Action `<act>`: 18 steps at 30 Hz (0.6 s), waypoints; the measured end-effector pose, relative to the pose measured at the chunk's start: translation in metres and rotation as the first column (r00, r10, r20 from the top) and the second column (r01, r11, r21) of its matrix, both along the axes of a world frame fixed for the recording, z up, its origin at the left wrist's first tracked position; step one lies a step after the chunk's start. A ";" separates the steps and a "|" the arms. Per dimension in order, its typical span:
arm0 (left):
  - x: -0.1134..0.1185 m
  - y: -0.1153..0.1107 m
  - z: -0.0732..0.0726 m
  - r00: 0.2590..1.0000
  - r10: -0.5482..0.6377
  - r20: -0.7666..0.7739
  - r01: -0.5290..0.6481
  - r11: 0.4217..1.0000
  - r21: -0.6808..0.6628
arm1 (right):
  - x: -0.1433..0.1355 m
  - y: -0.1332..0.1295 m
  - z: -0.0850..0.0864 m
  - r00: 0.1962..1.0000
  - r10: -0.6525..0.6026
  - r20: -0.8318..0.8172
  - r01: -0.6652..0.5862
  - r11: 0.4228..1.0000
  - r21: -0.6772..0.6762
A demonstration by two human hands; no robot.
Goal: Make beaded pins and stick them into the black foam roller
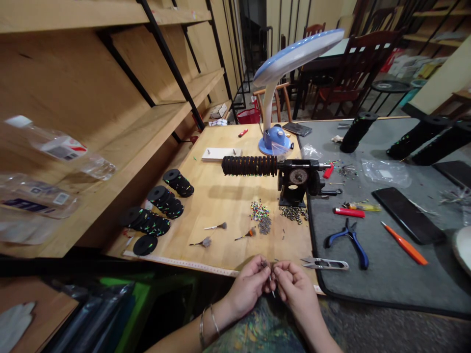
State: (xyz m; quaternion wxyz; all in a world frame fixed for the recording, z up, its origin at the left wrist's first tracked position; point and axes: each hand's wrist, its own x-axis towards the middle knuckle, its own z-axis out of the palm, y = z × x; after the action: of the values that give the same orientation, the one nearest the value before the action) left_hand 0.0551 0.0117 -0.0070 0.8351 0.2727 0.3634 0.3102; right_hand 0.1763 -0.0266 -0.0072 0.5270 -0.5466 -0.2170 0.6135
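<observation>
My left hand [250, 284] and my right hand [294, 283] are close together at the table's front edge, fingers pinched. Between the left fingertips is a small thin piece [273, 293] with a pale end pointing down; its upper part is mostly hidden. The right thumb and forefinger press together beside it, and whatever they grip is too small to make out. Just beyond lie small feather-tufted pieces: one with an orange base [250, 233] and two grey ones, the nearer a grey tuft [206, 241]. Thread snips [326, 264] lie right of my right hand.
A black hand-cranked device [294, 181] holds a dark ribbed roll [249, 165]. Colourful beads [259, 211] and small metal bits [294, 214] are heaped below. Black foam spools [165, 202] stand left. Blue-handled pliers [348, 240], an orange pen-like tool [405, 243] and a desk lamp [274, 139] are around.
</observation>
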 end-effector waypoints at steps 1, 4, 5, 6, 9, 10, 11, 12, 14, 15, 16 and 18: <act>0.000 0.000 -0.001 1.000 0.002 -0.003 -0.002 1.000 0.001 | 0.000 0.000 0.000 1.000 0.006 -0.003 -0.006 1.000 -0.002; 0.000 0.000 -0.002 1.000 0.001 -0.005 -0.001 1.000 -0.005 | -0.001 0.001 -0.002 1.000 0.015 -0.001 -0.015 1.000 0.001; 0.000 0.000 -0.002 1.000 -0.002 -0.003 0.002 1.000 -0.007 | -0.001 0.001 -0.003 1.000 0.014 0.002 -0.014 1.000 0.004; 0.000 0.000 -0.002 1.000 -0.005 -0.002 0.005 1.000 -0.008 | -0.001 0.001 -0.004 1.000 0.014 0.006 -0.014 1.000 0.006; 0.000 -0.001 -0.002 1.000 -0.013 0.000 0.013 1.000 -0.003 | -0.001 0.001 -0.007 1.000 0.018 0.013 -0.019 1.000 0.012; 0.001 -0.001 -0.002 1.000 -0.014 0.000 0.014 1.000 -0.001 | -0.001 0.000 -0.008 1.000 0.023 0.014 -0.023 1.000 0.015; 0.001 -0.001 -0.002 1.000 -0.016 0.001 0.016 1.000 0.002 | -0.001 0.000 -0.008 1.000 0.024 0.017 -0.025 1.000 0.019; 0.001 -0.001 -0.003 1.000 -0.018 0.001 0.018 1.000 0.003 | -0.001 0.000 -0.009 0.999 0.026 0.021 -0.027 0.999 0.023; 0.001 -0.001 -0.003 1.000 -0.024 0.000 0.024 1.000 0.006 | 0.000 -0.001 -0.009 0.999 0.029 0.031 -0.030 0.999 0.029; 0.001 -0.001 -0.003 1.000 -0.024 -0.001 0.024 1.000 0.007 | 0.000 -0.001 -0.009 0.999 0.030 0.035 -0.031 0.999 0.031; 0.001 -0.001 -0.003 1.000 -0.022 -0.001 0.022 1.000 0.007 | 0.000 -0.001 -0.009 0.999 0.032 0.037 -0.034 0.999 0.032; 0.001 -0.001 -0.004 1.000 -0.019 0.001 0.019 1.000 0.003 | 0.000 -0.002 -0.009 0.999 0.037 0.038 -0.038 0.999 0.032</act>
State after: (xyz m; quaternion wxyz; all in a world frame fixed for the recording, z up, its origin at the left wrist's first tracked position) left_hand 0.0561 0.0107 -0.0106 0.8379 0.2770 0.3598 0.3028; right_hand 0.1765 -0.0283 -0.0159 0.5201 -0.5450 -0.2471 0.6094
